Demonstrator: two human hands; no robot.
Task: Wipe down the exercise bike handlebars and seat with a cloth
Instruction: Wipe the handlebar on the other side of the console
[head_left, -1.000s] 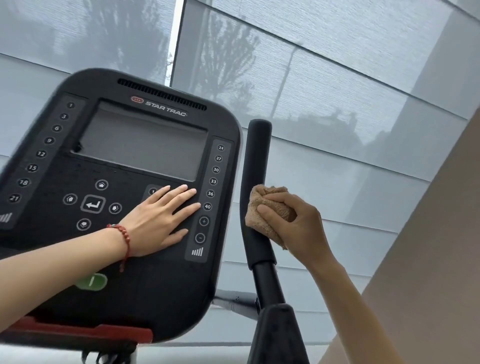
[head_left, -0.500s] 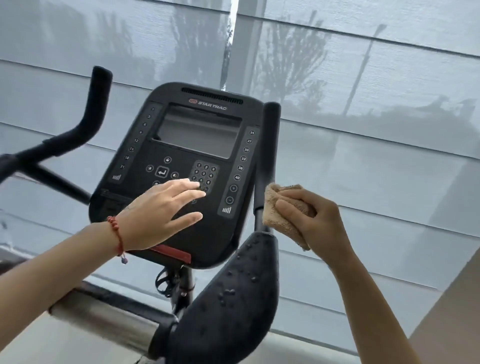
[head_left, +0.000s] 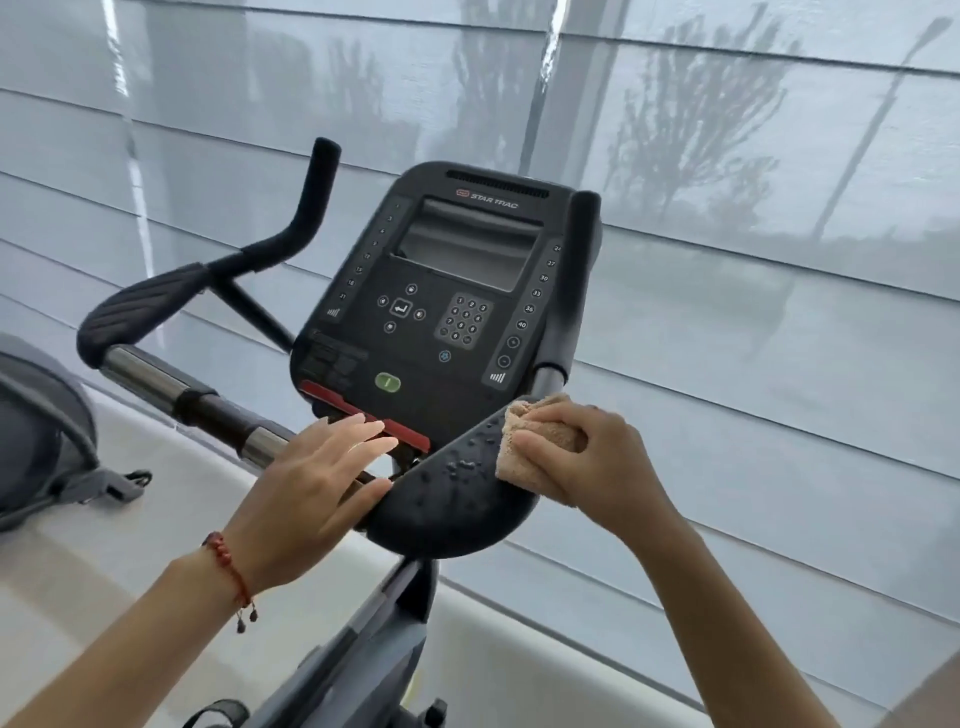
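A black exercise bike fills the view. Its console (head_left: 441, 301) faces me, with an upright right handlebar (head_left: 576, 270) beside it and a curved left handlebar (head_left: 291, 228) further left. My right hand (head_left: 587, 462) is shut on a tan cloth (head_left: 540, 441) and presses it against the top right of the wet black right armrest pad (head_left: 452, 493), which is dotted with droplets. My left hand (head_left: 311, 483) hovers with spread fingers just left of that pad, below the console's red strip, holding nothing. The seat is out of view.
The left armrest pad (head_left: 140, 301) and a chrome crossbar (head_left: 156, 379) run to the left. Another grey machine (head_left: 36, 431) stands at the far left on a pale floor. Sheer grey window blinds (head_left: 753, 260) hang close behind the bike.
My right hand slid the cloth down from the upright right handlebar onto the armrest pad. My left hand came off the console and dropped below it. The view pulled back and tilted down.
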